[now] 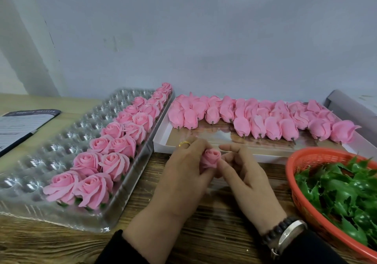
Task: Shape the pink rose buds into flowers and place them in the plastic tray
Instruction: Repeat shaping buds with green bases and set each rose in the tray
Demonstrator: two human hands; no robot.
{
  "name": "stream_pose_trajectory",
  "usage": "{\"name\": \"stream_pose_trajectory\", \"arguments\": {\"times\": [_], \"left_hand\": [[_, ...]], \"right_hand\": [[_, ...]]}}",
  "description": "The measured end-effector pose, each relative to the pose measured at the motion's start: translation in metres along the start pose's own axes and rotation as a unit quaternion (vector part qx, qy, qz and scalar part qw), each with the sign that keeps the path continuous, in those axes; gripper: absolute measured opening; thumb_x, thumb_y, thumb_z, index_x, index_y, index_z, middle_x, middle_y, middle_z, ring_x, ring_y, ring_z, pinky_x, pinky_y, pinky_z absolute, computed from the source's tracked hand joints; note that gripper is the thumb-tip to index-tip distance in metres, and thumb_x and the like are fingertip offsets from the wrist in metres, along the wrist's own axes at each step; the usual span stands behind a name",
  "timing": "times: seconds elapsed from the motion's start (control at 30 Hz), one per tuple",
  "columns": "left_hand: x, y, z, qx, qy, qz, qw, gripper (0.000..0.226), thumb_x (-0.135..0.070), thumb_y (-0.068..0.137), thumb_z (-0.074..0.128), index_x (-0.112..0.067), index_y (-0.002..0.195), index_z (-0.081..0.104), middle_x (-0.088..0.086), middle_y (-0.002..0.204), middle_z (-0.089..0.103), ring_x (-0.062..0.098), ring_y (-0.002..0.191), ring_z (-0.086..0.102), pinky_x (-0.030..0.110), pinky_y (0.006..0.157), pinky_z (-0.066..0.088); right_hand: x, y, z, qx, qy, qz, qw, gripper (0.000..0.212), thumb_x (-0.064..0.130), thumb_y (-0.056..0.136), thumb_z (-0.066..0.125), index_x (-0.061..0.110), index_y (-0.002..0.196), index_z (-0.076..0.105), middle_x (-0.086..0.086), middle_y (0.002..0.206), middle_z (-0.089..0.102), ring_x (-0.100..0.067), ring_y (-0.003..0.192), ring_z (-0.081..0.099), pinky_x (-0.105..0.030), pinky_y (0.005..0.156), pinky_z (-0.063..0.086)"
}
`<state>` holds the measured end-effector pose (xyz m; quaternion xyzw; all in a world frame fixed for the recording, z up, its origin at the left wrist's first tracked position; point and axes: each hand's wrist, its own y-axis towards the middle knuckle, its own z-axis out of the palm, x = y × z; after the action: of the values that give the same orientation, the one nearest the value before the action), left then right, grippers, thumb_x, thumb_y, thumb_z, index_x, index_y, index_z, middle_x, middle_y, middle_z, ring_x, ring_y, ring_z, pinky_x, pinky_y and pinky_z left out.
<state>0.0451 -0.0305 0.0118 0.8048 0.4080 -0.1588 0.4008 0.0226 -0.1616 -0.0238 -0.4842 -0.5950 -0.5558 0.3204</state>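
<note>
A pink rose bud (211, 158) sits between my two hands above the wooden table. My left hand (183, 178) grips it from the left, fingers curled round its base. My right hand (242, 174) pinches its right side with thumb and forefinger. To the left lies the clear plastic tray (40, 157), with two rows of shaped pink roses (114, 143) along its right side. Behind my hands, a white box (163, 141) holds several closed pink buds (261, 117) with short stems.
An orange basket (302, 182) of green plastic leaves (346, 194) stands at the right. A dark notebook (22, 125) lies at the far left. A grey box edge (350, 108) sits at the back right, with a white wall behind the table.
</note>
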Motion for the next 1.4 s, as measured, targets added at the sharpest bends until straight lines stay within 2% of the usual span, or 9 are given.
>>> {"name": "stream_pose_trajectory", "arguments": {"times": [0.3, 0.8, 0.93, 0.97, 1.0, 1.03, 1.17, 1.27, 1.4], "left_hand": [[-0.001, 0.097, -0.092, -0.105, -0.040, -0.029, 0.993, 0.020, -0.005, 0.073, 0.074, -0.008, 0.089, 0.063, 0.005, 0.077, 0.067, 0.006, 0.054, 0.058, 0.018, 0.052, 0.047], [0.155, 0.201, -0.090, -0.110, 0.041, -0.266, 0.957, 0.022, 0.010, 0.070, 0.067, -0.004, 0.084, 0.058, 0.006, 0.063, 0.055, 0.009, 0.039, 0.052, 0.007, 0.029, 0.031], [0.176, 0.205, -0.076, -0.083, 0.072, -0.285, 0.952, 0.021, 0.009, 0.073, 0.067, -0.008, 0.072, 0.054, 0.004, 0.058, 0.053, -0.003, 0.026, 0.046, 0.008, 0.028, 0.031], [0.180, 0.207, -0.072, -0.076, 0.082, -0.283, 0.953, 0.024, 0.008, 0.073, 0.067, -0.010, 0.068, 0.052, 0.004, 0.057, 0.053, -0.003, 0.026, 0.046, 0.011, 0.030, 0.034], [0.181, 0.208, -0.069, -0.069, 0.093, -0.281, 0.953, 0.023, 0.007, 0.073, 0.068, -0.010, 0.068, 0.053, 0.003, 0.056, 0.053, 0.000, 0.028, 0.048, 0.015, 0.034, 0.038], [0.182, 0.209, -0.065, -0.064, 0.102, -0.281, 0.952, 0.018, 0.005, 0.074, 0.069, -0.007, 0.072, 0.056, 0.004, 0.057, 0.054, 0.003, 0.032, 0.050, 0.020, 0.040, 0.039], [0.188, 0.211, -0.058, -0.039, 0.160, -0.291, 0.942, 0.019, -0.002, 0.075, 0.069, -0.001, 0.093, 0.062, 0.013, 0.079, 0.059, 0.030, 0.072, 0.058, 0.033, 0.067, 0.045], [0.191, 0.210, -0.058, -0.020, 0.184, -0.300, 0.936, 0.020, -0.005, 0.076, 0.071, 0.001, 0.094, 0.063, 0.016, 0.087, 0.059, 0.034, 0.087, 0.057, 0.036, 0.074, 0.043], [0.195, 0.209, -0.057, 0.022, 0.209, -0.312, 0.926, 0.008, -0.005, 0.080, 0.066, 0.000, 0.086, 0.062, 0.008, 0.064, 0.053, 0.027, 0.068, 0.051, 0.031, 0.068, 0.041]], "right_hand": [[-0.001, -0.001, 0.001, 0.063, -0.076, -0.009, 0.995, 0.013, 0.027, 0.088, 0.056, 0.034, 0.099, 0.056, 0.004, 0.084, 0.060, -0.014, 0.072, 0.059, -0.025, 0.070, 0.049], [-0.011, 0.009, 0.007, 0.074, -0.128, 0.076, 0.986, 0.056, 0.058, 0.053, 0.056, 0.061, 0.106, 0.039, 0.018, 0.089, 0.062, -0.006, 0.067, 0.058, -0.010, 0.074, 0.044], [-0.002, -0.004, 0.012, 0.089, -0.024, 0.207, 0.974, 0.013, 0.030, 0.065, 0.068, 0.018, 0.070, 0.071, -0.002, 0.062, 0.064, -0.002, 0.049, 0.052, -0.010, 0.055, 0.041], [-0.004, -0.005, 0.012, 0.107, -0.025, 0.201, 0.973, 0.073, 0.067, 0.017, 0.043, 0.022, 0.068, 0.070, 0.001, 0.062, 0.064, 0.001, 0.050, 0.052, -0.008, 0.055, 0.040], [-0.009, -0.010, 0.011, 0.101, 0.028, 0.200, 0.974, 0.063, -0.008, 0.064, 0.021, 0.033, 0.069, 0.068, 0.007, 0.062, 0.064, 0.004, 0.053, 0.053, -0.007, 0.058, 0.038], [-0.008, -0.005, 0.012, 0.012, 0.069, 0.218, 0.973, 0.015, 0.044, 0.079, 0.054, 0.042, 0.068, 0.065, 0.011, 0.060, 0.063, 0.005, 0.055, 0.053, -0.007, 0.059, 0.037], [-0.009, 0.005, 0.020, 0.015, -0.055, 0.235, 0.970, 0.059, 0.032, 0.087, 0.038, 0.007, 0.037, 0.057, 0.013, 0.030, 0.036, -0.015, 0.067, 0.052, -0.016, 0.050, 0.041], [-0.015, 0.007, 0.014, 0.020, 0.006, 0.208, 0.978, 0.037, 0.038, 0.088, 0.052, 0.038, 0.053, 0.064, 0.009, 0.053, 0.058, 0.005, 0.056, 0.053, -0.008, 0.061, 0.037], [-0.017, 0.008, 0.019, 0.016, -0.013, 0.253, 0.967, 0.030, 0.017, 0.089, 0.054, 0.032, 0.064, 0.058, 0.004, 0.064, 0.060, 0.008, 0.064, 0.058, -0.007, 0.071, 0.041]]}}
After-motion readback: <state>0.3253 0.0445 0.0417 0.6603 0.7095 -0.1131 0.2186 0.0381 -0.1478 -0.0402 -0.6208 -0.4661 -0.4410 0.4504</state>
